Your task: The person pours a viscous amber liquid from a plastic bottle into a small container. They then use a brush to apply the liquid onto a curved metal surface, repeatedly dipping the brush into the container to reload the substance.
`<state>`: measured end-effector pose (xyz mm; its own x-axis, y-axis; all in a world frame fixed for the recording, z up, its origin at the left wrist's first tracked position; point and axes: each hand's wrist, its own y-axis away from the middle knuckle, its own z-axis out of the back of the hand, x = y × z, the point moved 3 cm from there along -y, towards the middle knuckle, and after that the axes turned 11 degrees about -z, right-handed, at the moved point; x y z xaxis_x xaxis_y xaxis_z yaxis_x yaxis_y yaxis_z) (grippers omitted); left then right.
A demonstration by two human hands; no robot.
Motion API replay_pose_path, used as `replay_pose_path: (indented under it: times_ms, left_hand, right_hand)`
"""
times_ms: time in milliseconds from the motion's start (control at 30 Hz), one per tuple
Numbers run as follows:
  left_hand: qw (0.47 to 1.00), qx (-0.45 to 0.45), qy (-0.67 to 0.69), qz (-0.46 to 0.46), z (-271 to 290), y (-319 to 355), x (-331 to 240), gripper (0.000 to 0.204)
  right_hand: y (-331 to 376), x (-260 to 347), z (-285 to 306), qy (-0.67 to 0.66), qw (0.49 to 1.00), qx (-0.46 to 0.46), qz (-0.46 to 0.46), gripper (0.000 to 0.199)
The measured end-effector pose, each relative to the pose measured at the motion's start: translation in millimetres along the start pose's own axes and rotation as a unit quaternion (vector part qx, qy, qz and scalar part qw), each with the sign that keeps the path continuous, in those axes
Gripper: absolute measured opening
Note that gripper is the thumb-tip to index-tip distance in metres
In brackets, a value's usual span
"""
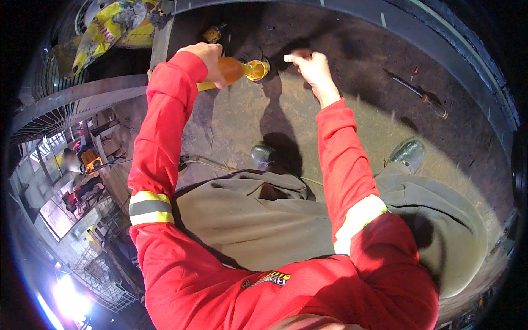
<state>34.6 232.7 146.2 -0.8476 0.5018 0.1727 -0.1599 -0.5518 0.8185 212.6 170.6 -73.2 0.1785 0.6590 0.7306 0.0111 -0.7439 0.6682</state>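
My left hand (207,61) is wrapped round an orange bottle (232,70), which lies tilted with its narrow end pointing right. That end meets the mouth of a small round yellow cup-like container (260,75) low over the floor. Whether anything flows between them I cannot tell. To the right of the container, my right hand (312,67) hangs apart from it, fingers curled and the thumb side pointing left. Anything small inside that hand is hidden.
A screwdriver (419,94) lies on the floor at the right. Beyond my left hand is a small dark-and-yellow object (212,34). A crumpled yellow bag (102,36) sits at upper left by a metal frame (82,99). A cord (206,161) runs near my shoes.
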Motion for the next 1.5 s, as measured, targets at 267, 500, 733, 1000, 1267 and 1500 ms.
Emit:
replay_pose_path:
  times_ms: [267,500,733,1000,1267,1500]
  left_hand:
    - [1.000,-0.001,-0.001,0.006,0.6,1.6,-0.3,0.074]
    - [1.000,-0.003,0.006,0.006,1.5,3.1,-1.9,0.077]
    - [1.000,-0.005,0.007,0.007,1.3,3.1,-2.0,0.077]
    - [1.000,-0.008,0.018,-0.001,-0.5,1.2,0.9,0.075]
    - [1.000,0.004,0.015,0.002,-0.9,0.3,1.1,0.074]
    - [1.000,-0.002,0.015,-0.001,-5.6,-3.2,5.7,0.074]
  right_hand:
    - [3.0,0.1,-1.4,0.009,1.000,-0.002,-0.001,0.034]
    - [5.9,2.4,-1.6,0.016,1.000,-0.008,0.003,0.033]
    - [5.7,1.5,-1.6,0.013,1.000,-0.004,-0.002,0.034]
    - [5.6,0.5,-1.0,0.003,1.000,-0.002,0.001,0.033]
    - [6.8,2.1,-1.8,0.001,1.000,0.000,0.008,0.030]
    - [7.9,2.2,-0.2,0.000,1.000,-0.001,-0.014,0.033]
